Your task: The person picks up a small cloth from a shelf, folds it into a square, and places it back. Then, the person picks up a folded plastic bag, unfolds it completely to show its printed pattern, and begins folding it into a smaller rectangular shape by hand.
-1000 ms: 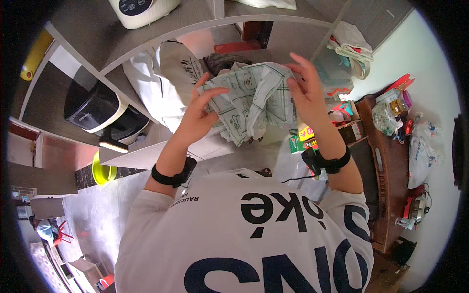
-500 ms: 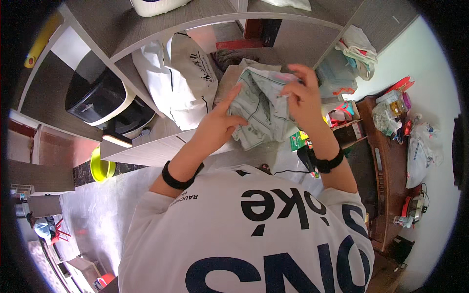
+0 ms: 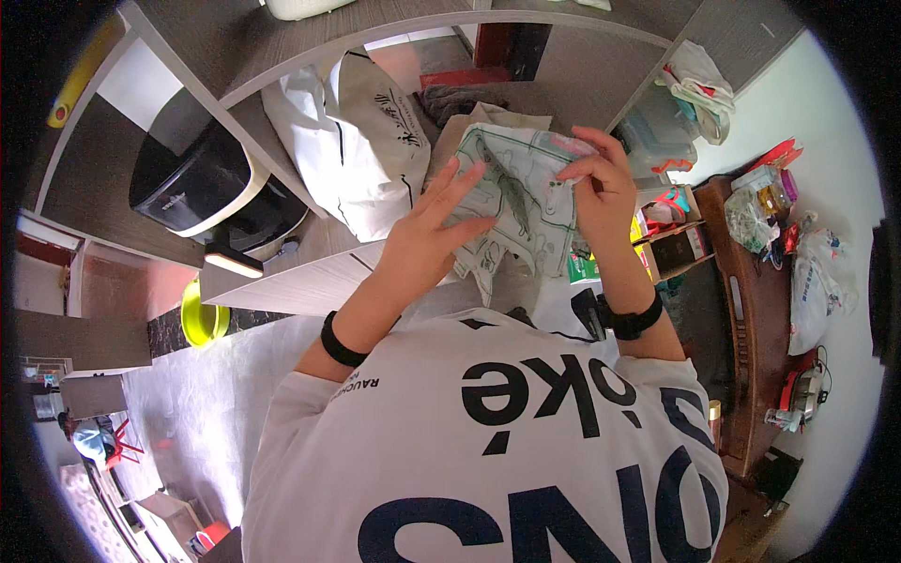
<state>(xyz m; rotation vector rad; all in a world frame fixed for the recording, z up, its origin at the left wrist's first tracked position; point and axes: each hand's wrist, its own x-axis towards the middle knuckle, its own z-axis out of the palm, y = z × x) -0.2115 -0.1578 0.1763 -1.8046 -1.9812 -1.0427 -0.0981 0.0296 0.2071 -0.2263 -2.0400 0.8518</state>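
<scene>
A pale, thin cloth with green lines and a faint printed pattern hangs creased between my two hands. My right hand pinches it at the upper right corner, the fingers bent over the edge. Against its left side lies my left hand, index and middle fingers stretched out and thumb apart from them. Behind the cloth, a beige fabric partly shows on the shelf. Close by on the left stands a large white bag with dark trim and lettering.
A black air fryer sits in the left compartment, with a lime-green tub on the floor below. Dark folded fabric lies at the back of the shelf. To the right are a clear plastic box and a cluttered brown desk.
The cloth is spread wider and flatter. My right hand has moved slightly right and lower, and my left fingers have opened out from a pointing shape across the cloth.
</scene>
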